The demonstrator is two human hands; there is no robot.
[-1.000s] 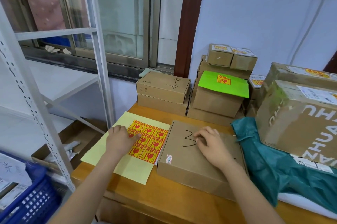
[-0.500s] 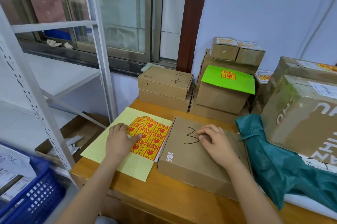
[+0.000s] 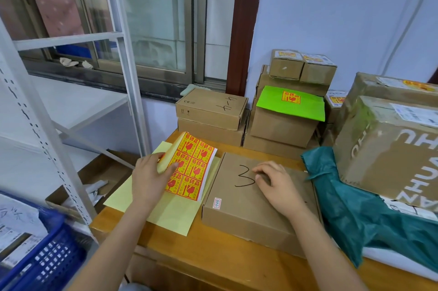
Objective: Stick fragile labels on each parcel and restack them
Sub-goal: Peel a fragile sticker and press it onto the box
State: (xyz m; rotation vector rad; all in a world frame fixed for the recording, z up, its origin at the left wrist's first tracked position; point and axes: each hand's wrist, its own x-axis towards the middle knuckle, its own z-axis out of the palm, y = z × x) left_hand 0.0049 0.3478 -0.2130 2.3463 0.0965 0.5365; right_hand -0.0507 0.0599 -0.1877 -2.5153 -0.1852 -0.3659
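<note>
Both of my hands are busy by the flat parcel (image 3: 248, 200) marked 3 on the desk (image 3: 213, 252): my left hand (image 3: 148, 178) pinches the curled label sheet (image 3: 189, 167) just left of it, my right hand (image 3: 276, 185) rests loosely curled on top.

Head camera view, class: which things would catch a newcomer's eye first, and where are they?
The red-and-yellow fragile label sheet, lifted at one edge by the left hand, stands out near the table's left side. Beside it lies the flat box marked 3, under the right hand. Behind, a bright green sheet tops a stacked box.
</note>
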